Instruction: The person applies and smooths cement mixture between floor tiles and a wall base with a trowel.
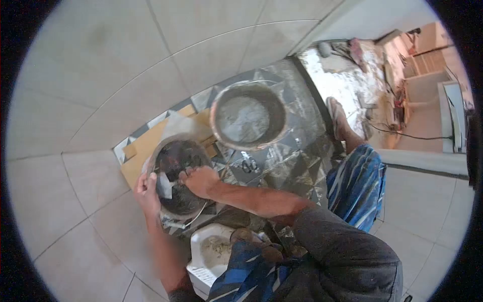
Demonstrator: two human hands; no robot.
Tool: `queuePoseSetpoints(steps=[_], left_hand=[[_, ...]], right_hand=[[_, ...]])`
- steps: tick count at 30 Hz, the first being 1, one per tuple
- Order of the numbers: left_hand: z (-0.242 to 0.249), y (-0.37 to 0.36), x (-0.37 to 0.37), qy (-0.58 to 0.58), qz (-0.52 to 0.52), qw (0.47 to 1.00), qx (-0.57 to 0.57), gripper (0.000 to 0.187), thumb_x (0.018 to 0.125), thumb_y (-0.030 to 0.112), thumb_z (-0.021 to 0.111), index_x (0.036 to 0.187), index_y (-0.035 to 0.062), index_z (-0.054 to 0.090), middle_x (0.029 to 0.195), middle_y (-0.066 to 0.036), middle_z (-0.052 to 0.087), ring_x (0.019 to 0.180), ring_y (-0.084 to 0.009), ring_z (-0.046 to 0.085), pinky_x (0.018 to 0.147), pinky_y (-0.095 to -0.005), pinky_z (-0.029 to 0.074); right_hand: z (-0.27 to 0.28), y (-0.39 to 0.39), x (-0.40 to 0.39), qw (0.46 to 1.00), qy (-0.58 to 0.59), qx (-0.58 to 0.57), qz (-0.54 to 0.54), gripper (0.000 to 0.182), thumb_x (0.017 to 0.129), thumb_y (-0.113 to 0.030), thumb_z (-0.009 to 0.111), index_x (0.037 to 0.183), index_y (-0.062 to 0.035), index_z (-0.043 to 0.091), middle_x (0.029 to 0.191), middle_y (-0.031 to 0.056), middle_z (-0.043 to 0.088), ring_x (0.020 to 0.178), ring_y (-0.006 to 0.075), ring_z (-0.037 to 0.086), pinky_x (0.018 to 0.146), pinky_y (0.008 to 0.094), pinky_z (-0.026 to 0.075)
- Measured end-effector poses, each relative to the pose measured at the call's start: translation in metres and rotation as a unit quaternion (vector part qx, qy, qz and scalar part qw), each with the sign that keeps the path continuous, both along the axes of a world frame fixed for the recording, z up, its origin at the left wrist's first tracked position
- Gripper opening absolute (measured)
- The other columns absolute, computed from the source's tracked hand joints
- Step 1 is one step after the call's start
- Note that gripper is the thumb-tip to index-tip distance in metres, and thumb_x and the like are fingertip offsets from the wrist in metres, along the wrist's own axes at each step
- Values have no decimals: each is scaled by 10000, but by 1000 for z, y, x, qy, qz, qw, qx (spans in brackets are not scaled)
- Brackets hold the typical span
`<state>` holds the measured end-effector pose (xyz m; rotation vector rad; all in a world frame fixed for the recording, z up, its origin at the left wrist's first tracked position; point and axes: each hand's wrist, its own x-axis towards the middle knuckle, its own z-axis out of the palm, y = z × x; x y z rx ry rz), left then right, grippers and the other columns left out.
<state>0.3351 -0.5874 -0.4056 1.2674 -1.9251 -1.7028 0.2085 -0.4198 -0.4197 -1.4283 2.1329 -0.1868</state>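
Left hand (147, 196) holding left rim of bucket (187, 205); right hand (202, 181) reaching in from right, fingers curled, I can't tell around what; pale scrap (164, 187) between, nearer left.

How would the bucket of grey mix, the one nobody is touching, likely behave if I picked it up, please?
The bucket would probably feel heavy, since grey mix lies inside. Its wall holds a round shape, so it should stay fairly stiff. The wet-looking mix might shift if tilted.
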Motion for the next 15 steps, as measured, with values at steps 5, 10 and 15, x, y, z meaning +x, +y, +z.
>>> queuePoseSetpoints(steps=[5, 10, 15], left_hand=[[-7, -7, 5, -9, 4, 1000, 1, 305, 955, 258, 673, 1084, -18, 656, 932, 4, 610, 850, -103, 533, 778, -262, 447], [0, -11, 9, 10, 45, 997, -70, 206, 958, 212, 672, 1015, 15, 672, 852, 38, 568, 780, -62, 480, 694, -219, 385], [-5, -33, 20, -3, 12, 998, -67, 357, 989, 345, 611, 1057, 0, 676, 964, -20, 623, 897, -128, 540, 842, -287, 439]], right_hand=[[2, 39, -4, 992, -58, -81, -74, 298, 893, -132, 539, 1183, -70, 565, 1017, 139, 660, 920, 346, 694, 728, 448, 572], [13, 91, -8, 982, -70, -100, -145, 305, 857, -90, 556, 1162, -90, 558, 991, 137, 638, 909, 354, 674, 748, 457, 556], [47, 140, -29, 958, -94, -155, -224, 376, 821, -109, 617, 1192, -83, 560, 1005, 160, 643, 918, 357, 672, 737, 462, 558]])
